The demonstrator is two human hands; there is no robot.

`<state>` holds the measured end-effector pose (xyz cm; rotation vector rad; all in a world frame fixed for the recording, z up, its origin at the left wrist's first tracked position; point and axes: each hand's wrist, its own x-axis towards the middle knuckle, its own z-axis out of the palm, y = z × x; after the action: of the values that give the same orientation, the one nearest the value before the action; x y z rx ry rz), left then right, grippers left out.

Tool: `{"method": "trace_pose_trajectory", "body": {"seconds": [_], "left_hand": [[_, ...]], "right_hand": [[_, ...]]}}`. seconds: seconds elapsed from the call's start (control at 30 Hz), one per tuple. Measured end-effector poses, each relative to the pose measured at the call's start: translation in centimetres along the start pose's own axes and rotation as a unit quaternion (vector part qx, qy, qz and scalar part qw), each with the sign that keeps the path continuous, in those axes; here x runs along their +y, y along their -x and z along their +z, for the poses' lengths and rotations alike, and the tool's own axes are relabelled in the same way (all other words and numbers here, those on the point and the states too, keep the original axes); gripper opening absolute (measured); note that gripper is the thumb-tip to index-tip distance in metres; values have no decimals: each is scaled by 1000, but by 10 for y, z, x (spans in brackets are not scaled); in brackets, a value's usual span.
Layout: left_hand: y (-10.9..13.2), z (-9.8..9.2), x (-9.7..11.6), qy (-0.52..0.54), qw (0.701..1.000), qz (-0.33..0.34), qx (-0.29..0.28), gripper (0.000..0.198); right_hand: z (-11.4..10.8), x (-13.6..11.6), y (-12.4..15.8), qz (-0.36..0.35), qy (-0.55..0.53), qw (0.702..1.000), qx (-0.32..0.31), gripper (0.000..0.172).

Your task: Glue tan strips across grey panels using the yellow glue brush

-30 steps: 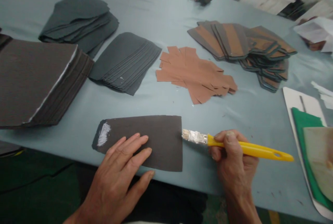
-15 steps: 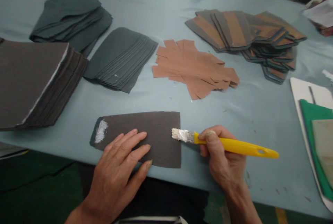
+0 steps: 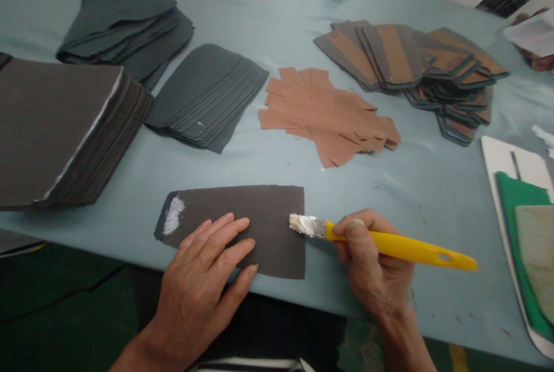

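A dark grey sheet [image 3: 234, 228] lies flat on the surface [image 3: 433, 199], near its front edge, with a white smear [image 3: 173, 215] at its left end. The left hand [image 3: 203, 285] rests palm-down on the sheet, wrist angled in from the lower left; that grip is spread, its fingers [image 3: 225, 238] lying slightly apart and pressing on the lower middle of the sheet. The right hand [image 3: 372, 259] rises from the front edge, and its grip pinches the yellow handle of a flat brush [image 3: 398, 248] between thumb and curled fingers. The white-coated bristles [image 3: 305, 225] point left over the sheet's right end, though whether they touch it is hard to tell. The handle's tip stops just short of a white board [image 3: 497, 156] bearing a green sheet [image 3: 511, 210]. Tan strips [image 3: 329, 115] lie well ahead of the right grip, a fanned stack of grey sheets [image 3: 203, 95] lies ahead of the left grip, and a thick dark stack [image 3: 56, 130] sits to its left.
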<state>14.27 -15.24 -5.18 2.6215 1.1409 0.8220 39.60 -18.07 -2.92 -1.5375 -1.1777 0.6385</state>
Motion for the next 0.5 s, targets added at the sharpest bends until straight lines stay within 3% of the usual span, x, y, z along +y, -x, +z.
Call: {"method": "trace_pose_trajectory", "body": {"seconds": [0.1,0.27,0.4,0.5], "left_hand": [[0,1,1,4,1000,-3,0,17],[-1,1,1,-6,1000,-6,6,15],[0,1,0,-1,1000,-5,-1,15],[0,1,0,3,1000,-4,-1,16]], "right_hand": [[-3,4,1,18,26,1000,2,42],[-1,2,2,-4,-18,999,33,42],[-2,6,4,10,35,999,2,40],[-4,6,5,6,45,999,29,40]]}}
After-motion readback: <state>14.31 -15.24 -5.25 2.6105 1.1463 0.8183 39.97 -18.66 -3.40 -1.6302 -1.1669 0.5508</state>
